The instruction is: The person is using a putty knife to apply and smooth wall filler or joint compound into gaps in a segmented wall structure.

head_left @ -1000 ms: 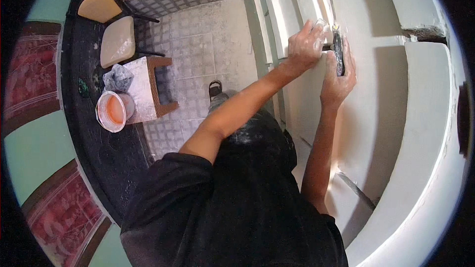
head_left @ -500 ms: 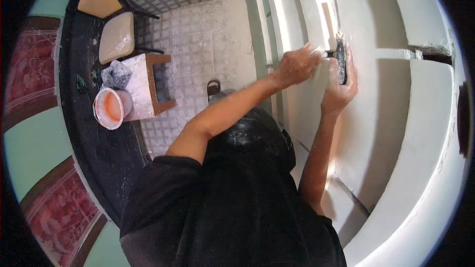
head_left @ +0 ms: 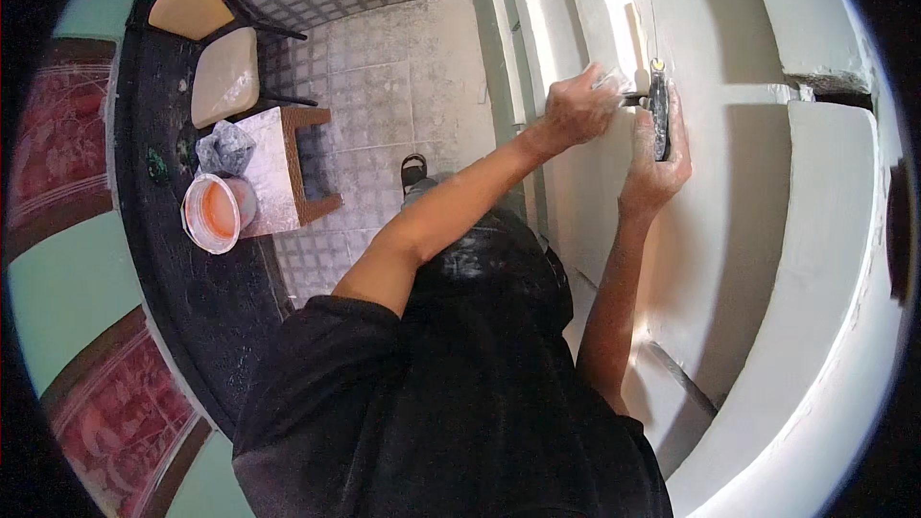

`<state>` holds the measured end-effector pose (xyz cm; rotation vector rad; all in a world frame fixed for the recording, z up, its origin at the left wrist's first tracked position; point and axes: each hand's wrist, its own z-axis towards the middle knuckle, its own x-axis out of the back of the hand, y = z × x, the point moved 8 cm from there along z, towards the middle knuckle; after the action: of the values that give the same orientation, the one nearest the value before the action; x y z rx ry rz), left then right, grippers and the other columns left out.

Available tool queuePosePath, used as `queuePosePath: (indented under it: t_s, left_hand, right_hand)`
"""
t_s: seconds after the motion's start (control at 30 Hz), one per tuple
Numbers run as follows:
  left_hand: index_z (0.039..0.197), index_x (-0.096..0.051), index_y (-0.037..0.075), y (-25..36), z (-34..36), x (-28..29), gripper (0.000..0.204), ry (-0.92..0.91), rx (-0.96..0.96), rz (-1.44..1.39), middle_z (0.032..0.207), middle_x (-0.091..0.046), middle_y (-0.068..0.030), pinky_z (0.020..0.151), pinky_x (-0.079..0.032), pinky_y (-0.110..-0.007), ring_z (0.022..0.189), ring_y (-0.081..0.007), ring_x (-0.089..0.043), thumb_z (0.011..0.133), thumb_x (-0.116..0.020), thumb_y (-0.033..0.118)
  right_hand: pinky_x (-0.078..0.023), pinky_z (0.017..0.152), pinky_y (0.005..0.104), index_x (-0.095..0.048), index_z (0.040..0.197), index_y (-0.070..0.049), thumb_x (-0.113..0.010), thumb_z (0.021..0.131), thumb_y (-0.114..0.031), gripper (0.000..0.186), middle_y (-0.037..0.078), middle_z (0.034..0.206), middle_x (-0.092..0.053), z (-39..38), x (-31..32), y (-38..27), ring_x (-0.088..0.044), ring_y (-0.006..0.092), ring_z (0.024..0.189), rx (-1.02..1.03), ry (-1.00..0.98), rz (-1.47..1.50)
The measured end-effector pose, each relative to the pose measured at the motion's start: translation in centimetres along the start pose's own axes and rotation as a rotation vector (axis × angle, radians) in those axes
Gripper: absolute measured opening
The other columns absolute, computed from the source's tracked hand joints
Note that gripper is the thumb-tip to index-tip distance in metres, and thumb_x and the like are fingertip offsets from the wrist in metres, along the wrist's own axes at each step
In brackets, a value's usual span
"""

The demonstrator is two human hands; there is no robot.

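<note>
My right hand (head_left: pixel 654 158) is wrapped round the black handle of a thin-bladed tool (head_left: pixel 660 115), which looks like a putty knife seen edge-on. A yellow spot marks the handle's far end, and the blade shows only as a fine line beyond it. Just to the left, my left hand (head_left: pixel 582 113) is closed with its fingers bent. Something whitish shows at its fingertips, and a short dark piece lies between it and the tool; I cannot make out what it grips. Both hands are dusted white, in front of the pale wall (head_left: pixel 705 149).
White ledges (head_left: pixel 825 221) curve along the right. At left, a bucket (head_left: pixel 213 213) with orange inside and a grey plastic bag (head_left: pixel 225 147) stand on a small table (head_left: pixel 273 149). Behind it is a beige chair (head_left: pixel 228 77). Dusty tiles (head_left: pixel 403 67) cover the floor.
My left hand has turned slightly and its fingers have curled in more, while its elbow has shifted to the right. The right hand keeps its hold on the tool, nearly in place.
</note>
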<state>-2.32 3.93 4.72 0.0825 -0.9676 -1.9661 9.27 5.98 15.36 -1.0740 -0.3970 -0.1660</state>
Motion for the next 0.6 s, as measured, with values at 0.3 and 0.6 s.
queuePosePath:
  t_s: [0.3,0.6]
  left_hand:
    - [0.110,-0.065,0.016,-1.2,-3.0,-1.5,0.022,-0.009,-0.028,0.043,0.099,-0.061,-0.0115,0.058,-0.054,-0.041,0.072,-0.0302,-0.065,0.089,-0.064,0.017]
    - [0.120,-0.063,0.008,-1.5,-3.0,-1.2,0.033,0.086,-0.029,0.093,0.113,-0.064,-0.0153,0.075,-0.057,-0.046,0.095,-0.0366,-0.067,0.087,-0.062,0.010]
  right_hand:
    - [-0.047,0.101,0.0436,-0.062,0.129,0.005,-0.066,0.090,-0.008,0.041,0.021,0.123,-0.066,0.0,-0.4,-1.0,-0.064,0.0334,0.114,0.033,-0.030,-0.060]
    - [-0.048,0.097,0.0430,-0.062,0.128,0.006,-0.065,0.094,-0.016,0.041,0.022,0.119,-0.067,0.2,-0.3,-0.7,-0.064,0.0351,0.110,0.084,-0.037,-0.099]
